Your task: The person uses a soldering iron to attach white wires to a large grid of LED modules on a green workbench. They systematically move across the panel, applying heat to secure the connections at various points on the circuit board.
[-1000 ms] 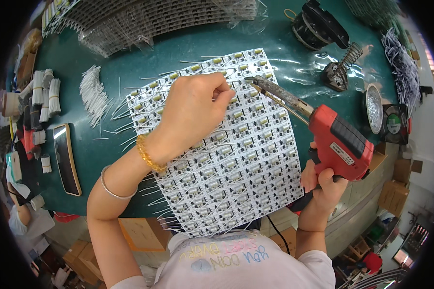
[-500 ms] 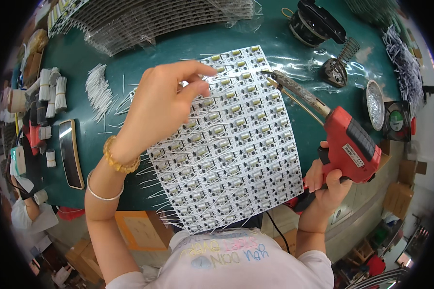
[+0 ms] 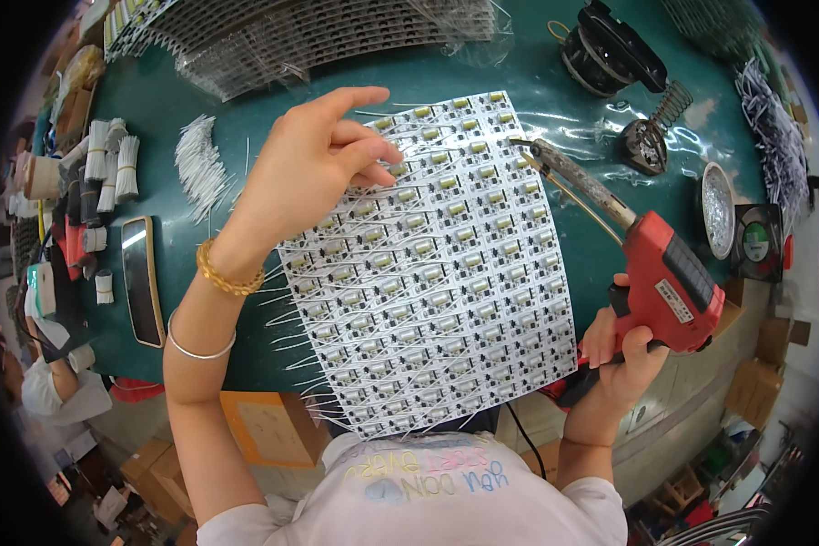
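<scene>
Left fingers point(image 3: 359, 96) overhang panel point(image 3: 464, 273); right fingers point(image 3: 600, 337) grip soldering gun point(image 3: 666, 273).

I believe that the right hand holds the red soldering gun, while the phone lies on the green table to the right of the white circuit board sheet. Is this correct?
Not quite: the head view shows the phone to the left of the white circuit board sheet. The right hand does hold the red soldering gun.

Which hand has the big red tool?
The right hand, with its fingers around the red tool. The left hand, with a yellow bracelet at its wrist, is over the board, apart from that tool.
</scene>
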Motion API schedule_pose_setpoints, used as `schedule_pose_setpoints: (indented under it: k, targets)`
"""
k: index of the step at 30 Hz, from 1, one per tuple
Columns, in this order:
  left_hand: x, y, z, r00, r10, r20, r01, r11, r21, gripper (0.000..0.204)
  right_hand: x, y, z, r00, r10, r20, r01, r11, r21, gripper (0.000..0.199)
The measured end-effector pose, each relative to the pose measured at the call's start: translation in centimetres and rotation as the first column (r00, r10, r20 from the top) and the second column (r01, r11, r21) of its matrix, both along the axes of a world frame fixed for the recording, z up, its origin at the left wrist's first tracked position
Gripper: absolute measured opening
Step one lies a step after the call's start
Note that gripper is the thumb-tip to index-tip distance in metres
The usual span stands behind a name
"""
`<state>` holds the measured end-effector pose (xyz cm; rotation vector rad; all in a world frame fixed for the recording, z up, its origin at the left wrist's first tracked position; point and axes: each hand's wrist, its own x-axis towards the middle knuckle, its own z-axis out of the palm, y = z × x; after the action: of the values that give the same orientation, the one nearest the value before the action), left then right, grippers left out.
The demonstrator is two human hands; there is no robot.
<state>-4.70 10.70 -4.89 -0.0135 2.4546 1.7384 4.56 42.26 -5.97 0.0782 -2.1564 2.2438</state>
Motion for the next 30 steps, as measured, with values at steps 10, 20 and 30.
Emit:
schedule_pose_setpoints:
  k: [10, 20, 30]
  targets:
    - [0.0, 2.4, -0.4, 0.922, -0.225, -0.316, 0.035, 0.860, -0.509, 0.006, -0.1, -1.0, 0.2, 1.000, -0.021, -0.017, 0.021, 0.999, 0.049, 0.080]
    - [0.1, 3.1, -0.7, 0.913, -0.224, -0.340, 0.042, 0.882, -0.469, 0.006, -0.2, -1.3, 0.4, 0.997, -0.055, 0.044, 0.050, 0.992, 0.120, 0.084]
    - [-0.8, 3.2, -2.3, 0.933, -0.257, -0.252, 0.147, 0.911, -0.385, 0.009, -0.2, -1.4, 0.5, 0.994, -0.027, 0.105, 0.014, 0.993, 0.120, 0.079]
